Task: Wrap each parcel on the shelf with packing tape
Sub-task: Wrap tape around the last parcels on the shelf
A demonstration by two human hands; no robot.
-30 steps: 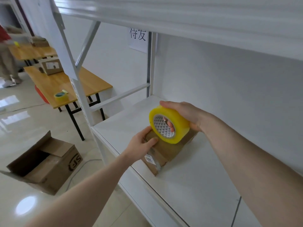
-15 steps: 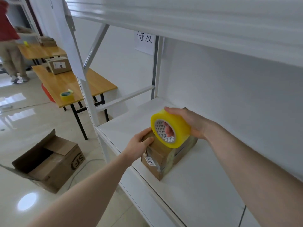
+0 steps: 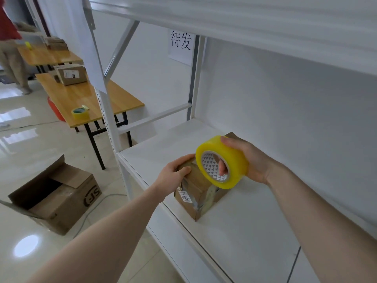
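A small brown cardboard parcel [image 3: 195, 198] with a white label stands near the front edge of the white shelf [image 3: 255, 231]. Clear tape bands run over its top and down its near corner. My left hand [image 3: 173, 177] grips the parcel's top left edge, thumb on top. My right hand [image 3: 247, 162] holds a big yellow roll of packing tape [image 3: 226, 158] just above the parcel's top, fingers through the core. The parcel's far side is hidden behind the roll.
An upper shelf board [image 3: 244, 27] hangs low overhead. A white upright post [image 3: 106, 103] stands left. An open cardboard box [image 3: 55, 197] lies on the floor. Wooden tables [image 3: 85, 99] hold another tape roll [image 3: 79, 113] and a box [image 3: 70, 74]. A person [image 3: 10, 48] stands far left.
The parcel has been turned so its labelled side and taped corner face me. My right hand has carried the roll slightly right over the top; my left hand stays on the parcel's edge.
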